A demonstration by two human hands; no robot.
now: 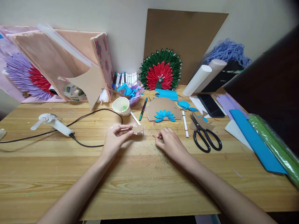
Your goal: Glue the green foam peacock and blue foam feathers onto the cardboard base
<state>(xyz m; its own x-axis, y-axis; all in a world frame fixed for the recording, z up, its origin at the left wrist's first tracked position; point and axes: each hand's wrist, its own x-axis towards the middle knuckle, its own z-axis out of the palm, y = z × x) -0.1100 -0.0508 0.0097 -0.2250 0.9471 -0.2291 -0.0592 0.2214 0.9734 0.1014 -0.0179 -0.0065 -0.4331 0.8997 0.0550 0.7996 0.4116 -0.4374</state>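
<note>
Between the thumb and fingers of my left hand (116,137) is a small cardboard piece (138,129), held above the tabletop. My right hand (170,141) is closed in a pinch to its right; a tiny sliver pokes out at the fingertips, too small to name. Beyond the hands lies a rounded cardboard shape (161,105) with a fan of blue folded petals (165,116) along its lower edge. A white marker (185,124) and black-handled scissors (205,133) rest to the right of my right hand. Small scraps dot the wood between my hands.
A white glue gun (56,124) with a black cord lies at left. Behind are a paper cup (121,106), a green marker (143,109), a bowl of paper strips (134,101) and a red-green petal fan (161,71). A phone (211,105) and blue paper (257,141) lie right.
</note>
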